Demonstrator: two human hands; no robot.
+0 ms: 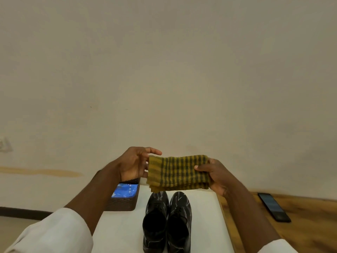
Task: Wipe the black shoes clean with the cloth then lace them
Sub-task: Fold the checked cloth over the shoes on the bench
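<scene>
Two glossy black shoes stand side by side on a white surface (116, 232), toes pointing away from me: the left shoe (155, 221) and the right shoe (179, 223). Above their toes I hold a folded mustard-yellow cloth with dark stripes (177, 173) in the air. My right hand (217, 175) grips its right end, thumb on top. My left hand (135, 164) is at the cloth's left edge with relaxed fingers touching it.
A lit phone (125, 192) lies on a dark brown block (122, 204) left of the shoes. A second dark phone (273, 207) lies on the wooden top (310, 225) to the right. A plain wall stands behind.
</scene>
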